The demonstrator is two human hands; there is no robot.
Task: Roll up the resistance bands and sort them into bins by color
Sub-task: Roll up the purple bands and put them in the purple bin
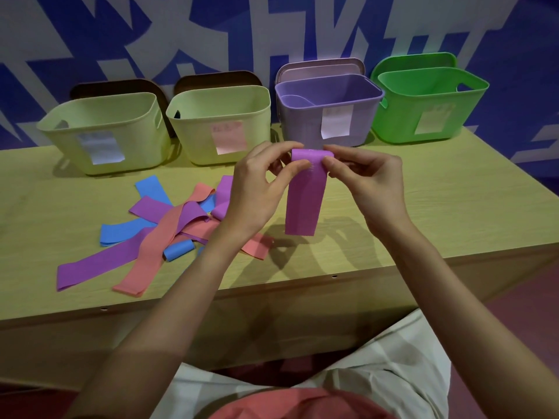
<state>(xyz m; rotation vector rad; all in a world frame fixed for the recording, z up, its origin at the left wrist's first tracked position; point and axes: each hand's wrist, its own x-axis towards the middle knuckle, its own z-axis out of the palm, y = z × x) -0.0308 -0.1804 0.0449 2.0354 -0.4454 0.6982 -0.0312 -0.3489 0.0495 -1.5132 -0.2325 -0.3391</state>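
**Purple band held above bench**

Left hand [257,189] and right hand [366,179] each pinch the purple band [304,195] at its folded top; it hangs between both grips above the bench [423,213], before the purple bin [329,110].

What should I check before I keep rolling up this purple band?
1. Both hands hold the top: ok. The left hand and right hand pinch the purple band at its upper end.
2. Roll started: ok, the top edge is folded over.
3. Tail free: ok, it hangs straight above the table.
4. Purple bin open: ok, no lid on top.
5. Room inside the bin: cannot tell, only part of the inside shows.
6. More bands left: ok, the pile lies beside the left hand.
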